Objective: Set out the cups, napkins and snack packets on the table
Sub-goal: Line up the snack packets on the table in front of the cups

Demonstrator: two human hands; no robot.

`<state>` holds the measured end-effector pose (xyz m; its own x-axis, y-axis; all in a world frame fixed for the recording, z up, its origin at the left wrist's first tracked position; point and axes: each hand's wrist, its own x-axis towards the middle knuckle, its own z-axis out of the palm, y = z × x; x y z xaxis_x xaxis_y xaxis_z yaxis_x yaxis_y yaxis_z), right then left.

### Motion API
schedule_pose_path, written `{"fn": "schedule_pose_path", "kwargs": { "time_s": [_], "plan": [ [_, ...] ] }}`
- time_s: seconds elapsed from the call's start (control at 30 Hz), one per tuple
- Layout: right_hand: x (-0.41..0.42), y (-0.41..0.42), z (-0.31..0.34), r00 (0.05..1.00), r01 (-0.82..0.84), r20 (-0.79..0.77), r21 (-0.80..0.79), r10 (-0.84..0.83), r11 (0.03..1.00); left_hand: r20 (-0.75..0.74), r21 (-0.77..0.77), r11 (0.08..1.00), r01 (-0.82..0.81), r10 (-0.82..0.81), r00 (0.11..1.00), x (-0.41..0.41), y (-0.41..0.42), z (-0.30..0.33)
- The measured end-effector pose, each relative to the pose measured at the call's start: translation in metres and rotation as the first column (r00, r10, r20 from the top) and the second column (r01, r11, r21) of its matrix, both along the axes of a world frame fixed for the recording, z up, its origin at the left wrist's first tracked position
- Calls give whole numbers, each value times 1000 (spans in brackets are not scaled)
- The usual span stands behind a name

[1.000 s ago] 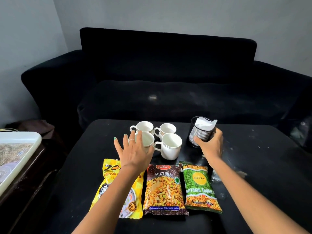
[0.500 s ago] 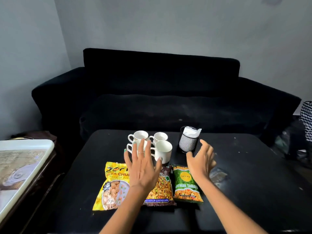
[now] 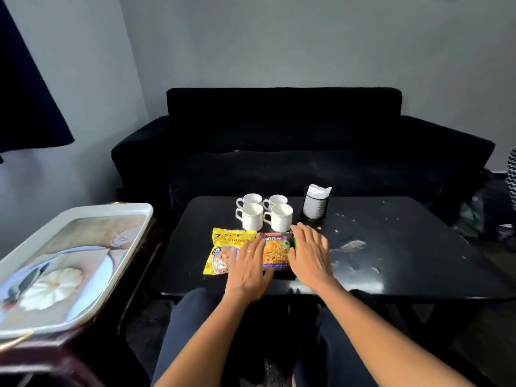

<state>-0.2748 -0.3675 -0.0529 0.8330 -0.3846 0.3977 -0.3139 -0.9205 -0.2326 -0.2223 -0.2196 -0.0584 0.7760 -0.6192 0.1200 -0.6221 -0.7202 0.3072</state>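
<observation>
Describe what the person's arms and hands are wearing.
Both forearms are bare, with no sleeves in view. The left hand wears a thin ring on one finger. The right hand shows no ring or watch. Fingernails are too blurred to judge.

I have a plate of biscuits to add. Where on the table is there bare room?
The right half of the table is bare, right of the napkin holder, though flecked with crumbs. A narrower strip lies left of the yellow packet. The middle is crowded with four cups, the packets and both hands.
</observation>
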Motion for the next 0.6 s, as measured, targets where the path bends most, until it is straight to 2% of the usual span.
{"fn": "schedule_pose_path", "kwargs": {
  "time_s": [0.13, 0.2, 0.43, 0.6],
  "plan": [
    [-19, 20, 11, 998, -5, -57, 32, 7, 999, 55, 32, 999, -6, 4, 998, -7, 14, 31],
    [-27, 28, 18, 995, -34, -89, -14, 33, 999, 81, 58, 998, -11, 6, 997, -12, 23, 44],
    [-41, 35, 40, 987, -36, -160, -18, 32, 999, 62, 145, 988, -45, 37, 997, -16, 33, 72],
    [-36, 29, 27, 971, -16, -236, 24, 21, 1000, 30, 202, 979, -14, 8, 1000, -10, 16, 67]
  ]
}}
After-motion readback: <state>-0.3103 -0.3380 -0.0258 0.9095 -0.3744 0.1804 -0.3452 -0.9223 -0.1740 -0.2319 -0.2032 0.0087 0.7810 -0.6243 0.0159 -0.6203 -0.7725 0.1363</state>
